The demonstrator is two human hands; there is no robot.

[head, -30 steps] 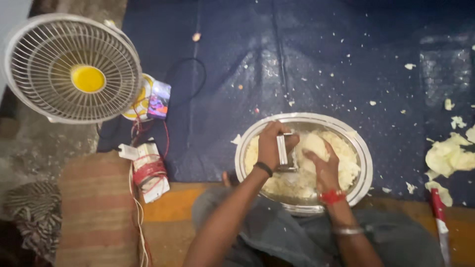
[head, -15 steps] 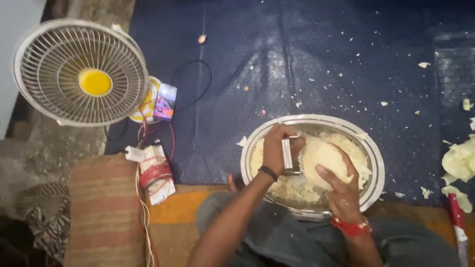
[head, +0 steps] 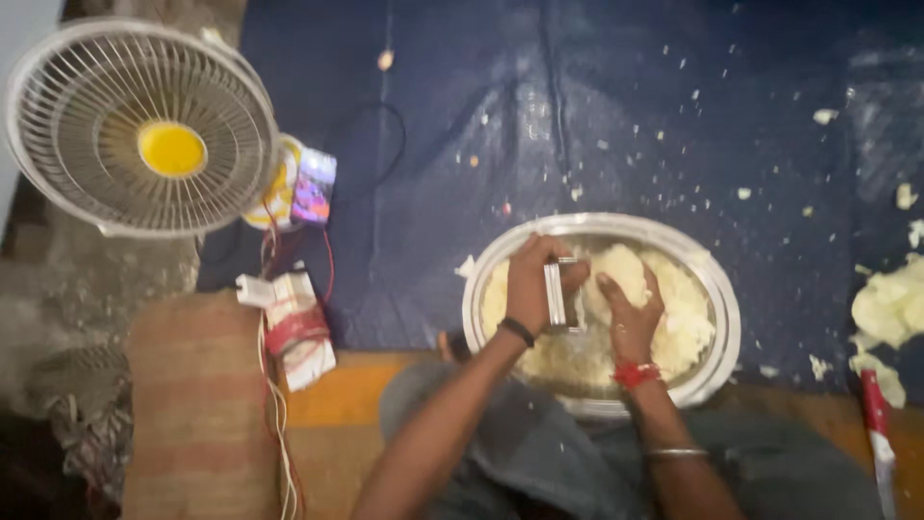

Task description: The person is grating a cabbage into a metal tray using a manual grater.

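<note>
Spread over the floor ahead of me is a dark blue sheet [head: 597, 125], flecked with pale shavings, presumably laid down to catch the mess. At its left edge a white table fan [head: 144, 144] faces up toward me, and beside it lies a striped woven mat [head: 197, 404] with a tangle of red and white wires [head: 284, 385] and a small colourful packet [head: 314, 185] near the fan's base. Straight before my knees sits a wide steel basin [head: 727, 318], kept close so the shreds fall inside it; a heap of pale shredded cabbage [head: 688, 313] fills its right half. Off to the right, loose cabbage leaves [head: 890, 308] wait on the sheet, and a knife with a red handle [head: 876, 424] lies near them. My left hand [head: 539, 279] is closed around a small metal grater [head: 558, 294], holding it upright over the basin so it stays steady. My right hand [head: 630, 308] is cupped over a chunk of cabbage [head: 618, 268], pressing it against the grater's face, so both hands meet above the basin.
</note>
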